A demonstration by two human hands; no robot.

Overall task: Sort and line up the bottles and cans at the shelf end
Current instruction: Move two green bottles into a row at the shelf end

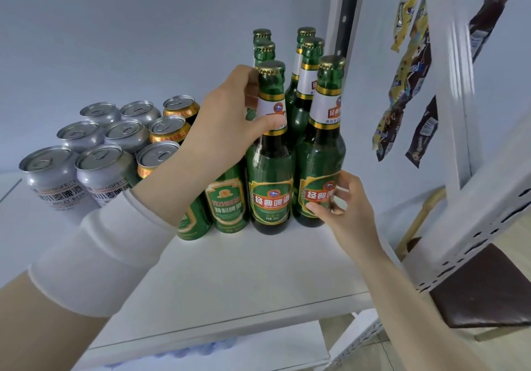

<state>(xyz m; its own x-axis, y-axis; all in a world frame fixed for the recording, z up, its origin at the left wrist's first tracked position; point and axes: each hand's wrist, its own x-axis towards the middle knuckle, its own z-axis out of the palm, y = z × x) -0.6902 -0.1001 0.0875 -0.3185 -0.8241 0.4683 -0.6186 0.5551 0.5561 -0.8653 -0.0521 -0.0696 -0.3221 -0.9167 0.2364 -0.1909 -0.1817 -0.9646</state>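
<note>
Several green beer bottles stand in two rows at the right end of the white shelf (230,278). My left hand (227,123) is wrapped around the neck of the front left bottle (271,175). My right hand (342,204) pinches the label low on the front right bottle (319,152). Green cans (228,201) stand just left of the bottles, partly hidden by my left forearm. Behind that arm are gold-topped cans (169,129), and further left a block of silver cans (103,175). All stand upright.
A white upright post (342,11) rises right behind the bottles at the shelf end. Snack packets (402,83) hang on the wall to the right. A perforated white rail (471,244) crosses at lower right above a dark brown seat (482,293). Bare shelf lies in front of the drinks.
</note>
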